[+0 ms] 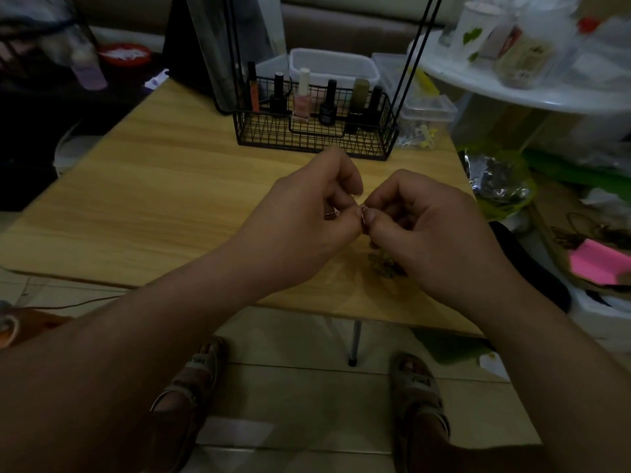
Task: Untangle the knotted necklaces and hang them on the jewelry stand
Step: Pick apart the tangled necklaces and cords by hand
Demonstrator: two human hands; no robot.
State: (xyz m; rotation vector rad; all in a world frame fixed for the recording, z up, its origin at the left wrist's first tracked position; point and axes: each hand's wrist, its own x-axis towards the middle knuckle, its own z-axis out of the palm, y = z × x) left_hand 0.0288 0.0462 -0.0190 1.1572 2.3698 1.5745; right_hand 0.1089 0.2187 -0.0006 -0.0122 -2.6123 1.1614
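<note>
Just this side of the wire basket (316, 131), above the table (170, 186), the knotted necklaces (362, 209) sit pinched between both hands. Such fine chain probably handles light, limp and snag-prone, so it is best held close beside the knot. The left hand (307, 213) and right hand (433, 230) are curled, thumbs and fingertips nipping it. Slack chain (386, 266) heaps on the table below.

light dim | floor (307, 387) pale tile | wooden table (153, 199) | brown sofa (341, 25) behind | white round table (546, 100) right
</note>
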